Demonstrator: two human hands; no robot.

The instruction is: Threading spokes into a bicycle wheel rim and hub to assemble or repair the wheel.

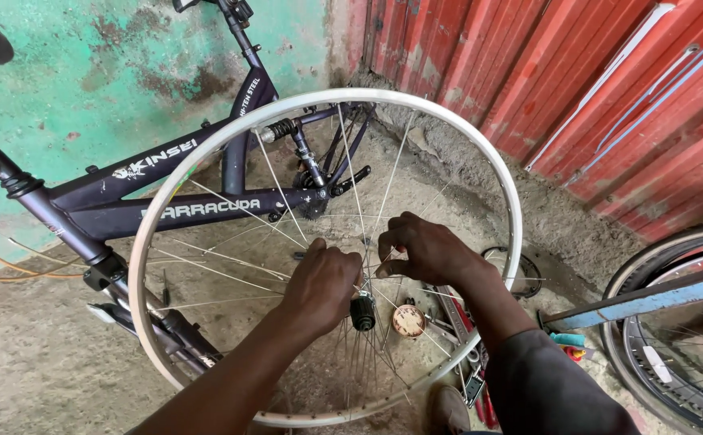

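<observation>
1. The left hand (322, 282) is clenched around the spokes (231, 262) just beside the black hub (362, 311).
2. The right hand (422, 248) pinches a spoke above the hub, inside the silver rim (152, 234).
3. Behind both hands lies a dark bicycle frame (158, 211); tools (464, 322) lie under the right wrist.

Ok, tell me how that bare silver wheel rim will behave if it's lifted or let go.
The rim has no tyre and thin walls, so it is probably light for its size. It stands on edge, so it would likely roll or topple if released. Its spokes look thin and unevenly laced, so it may flex.
</observation>
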